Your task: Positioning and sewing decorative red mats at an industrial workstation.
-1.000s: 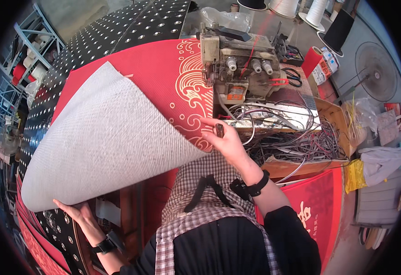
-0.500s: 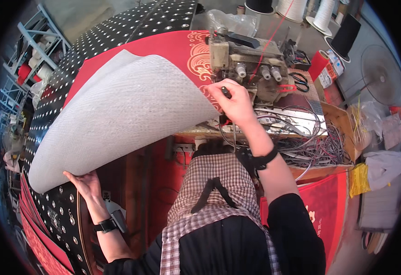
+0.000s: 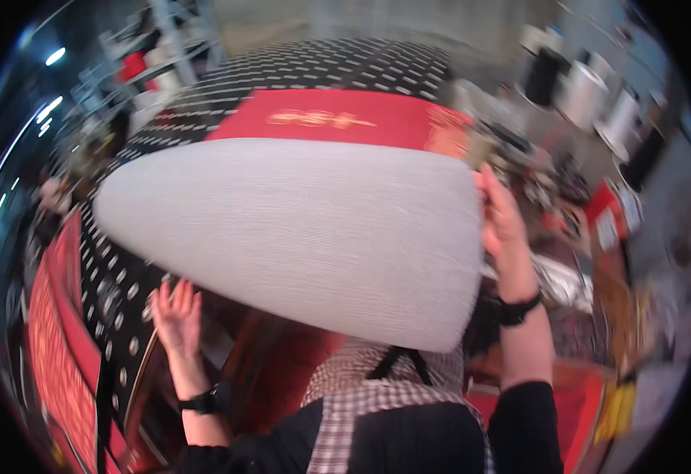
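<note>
Head view, mat (image 3: 306,229), right hand (image 3: 505,220) at edge

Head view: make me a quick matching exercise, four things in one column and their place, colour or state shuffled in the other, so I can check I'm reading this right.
Column one:
1. Mat
2. Left hand
3. Right hand
4. Tabletop

Column two:
A. Black with rows of pale spots
B. At the mat's right-hand edge
C. Large pale grey side showing
D. Open, fingers up, by the left part of the mat's near edge

Right pairs: 1-C, 2-D, 3-B, 4-A
</note>
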`<state>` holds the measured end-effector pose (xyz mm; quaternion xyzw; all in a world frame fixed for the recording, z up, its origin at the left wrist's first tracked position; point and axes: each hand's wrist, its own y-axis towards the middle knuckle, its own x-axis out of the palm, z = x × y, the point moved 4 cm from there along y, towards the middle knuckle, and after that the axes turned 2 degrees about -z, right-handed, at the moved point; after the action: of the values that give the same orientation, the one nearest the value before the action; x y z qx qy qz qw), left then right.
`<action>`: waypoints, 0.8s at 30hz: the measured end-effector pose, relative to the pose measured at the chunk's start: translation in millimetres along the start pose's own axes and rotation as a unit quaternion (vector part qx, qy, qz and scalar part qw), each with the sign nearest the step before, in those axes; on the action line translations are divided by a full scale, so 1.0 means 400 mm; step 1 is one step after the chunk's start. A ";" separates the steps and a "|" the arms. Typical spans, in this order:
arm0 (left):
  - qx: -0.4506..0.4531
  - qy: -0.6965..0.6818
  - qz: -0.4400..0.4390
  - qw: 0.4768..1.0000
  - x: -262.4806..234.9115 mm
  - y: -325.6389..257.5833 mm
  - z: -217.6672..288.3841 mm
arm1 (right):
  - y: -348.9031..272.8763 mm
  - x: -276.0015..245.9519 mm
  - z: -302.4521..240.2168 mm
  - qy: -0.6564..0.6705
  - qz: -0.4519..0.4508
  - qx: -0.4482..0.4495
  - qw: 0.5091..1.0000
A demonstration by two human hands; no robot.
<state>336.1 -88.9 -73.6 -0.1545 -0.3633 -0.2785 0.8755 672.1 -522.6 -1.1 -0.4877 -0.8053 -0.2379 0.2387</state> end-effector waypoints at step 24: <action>0.233 0.085 0.005 0.969 -0.091 -0.159 0.288 | -0.253 0.339 0.174 -0.211 -0.193 0.081 0.955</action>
<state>213.5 -71.3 -16.3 0.0764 -0.3414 -0.1941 0.9165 514.9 -430.1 13.7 -0.3411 -0.9327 -0.1053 0.0510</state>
